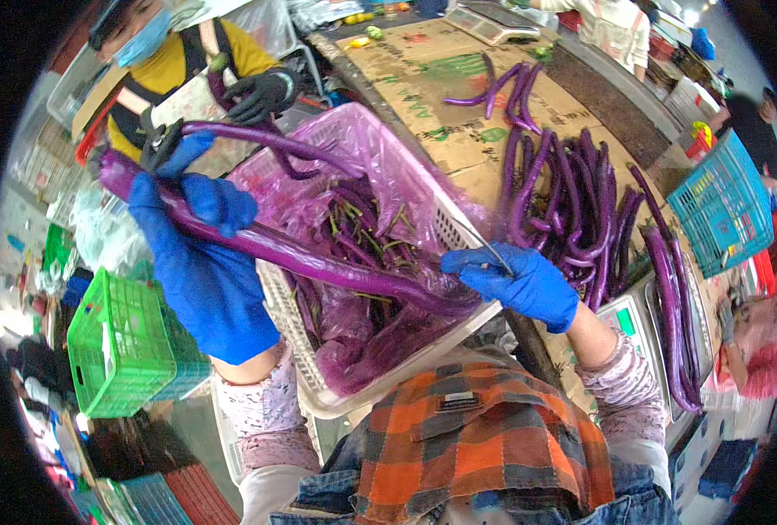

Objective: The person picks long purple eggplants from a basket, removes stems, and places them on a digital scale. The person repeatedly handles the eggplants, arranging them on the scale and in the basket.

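My left hand [205, 243], in a blue glove, is closed round the upper part of a long purple eggplant [310, 262]. The eggplant slants down over a white plastic crate [283, 321], its lower end near my right hand. In the crate, lined with pink plastic film [342, 367], lie more eggplants with green stems. My right hand [516, 279], also blue-gloved, grips a thin metal blade [490, 248], likely a knife, whose handle is hidden. To the right, a heap of eggplants [559, 190] lies on printed cardboard [447, 131]. More eggplants [671, 321] rest on a digital scale [631, 328].
Across the crate, a masked co-worker [185, 72] in dark gloves handles eggplants close to my left hand. A green crate [126, 348] stands at left, a blue basket [723, 203] at right. Another scale [493, 23] sits at the far table end. A person's arm [733, 348] shows at right.
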Demonstrator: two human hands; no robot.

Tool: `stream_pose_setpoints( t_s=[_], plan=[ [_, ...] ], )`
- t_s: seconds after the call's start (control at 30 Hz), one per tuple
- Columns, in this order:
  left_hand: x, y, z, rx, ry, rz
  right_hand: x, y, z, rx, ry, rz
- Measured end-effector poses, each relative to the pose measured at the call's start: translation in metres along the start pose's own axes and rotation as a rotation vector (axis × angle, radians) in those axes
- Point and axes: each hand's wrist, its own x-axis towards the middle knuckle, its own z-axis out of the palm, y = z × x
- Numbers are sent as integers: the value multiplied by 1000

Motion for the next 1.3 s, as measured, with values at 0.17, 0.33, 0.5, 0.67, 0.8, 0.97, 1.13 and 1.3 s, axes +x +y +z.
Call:
stream_pose_setpoints(
  t_s=[0.17, 0.33, 0.5, 0.67, 0.8, 0.97, 1.13, 1.3],
  plan=[
    [33, -25, 14, -108, 65, -42, -23, 0, 6, -168, -1, -168],
    [33, -97, 41, -2, -28, -122, -45, 3, 14, -350, 127, -95],
    [5, -144, 88, 302, -271, -446, -58, 7, 1, -4, 463, 82],
    [-21, -159, 74, 436, -415, -548, -24, 37, -77, 24, 766, -14],
    [-36, -181, 6, 431, -256, -606, -22, 76, -133, -51, 1052, 36],
    [-73, -190, -101, 935, -195, -704, -45, 41, -104, 162, 1062, -74],
    [-155, -235, -246, 1540, -793, -561, -43, 30, -71, 204, 975, -28],
    [-163, -277, -222, 1238, -259, -1112, -46, 15, -50, 114, 895, 30]
  ],
)
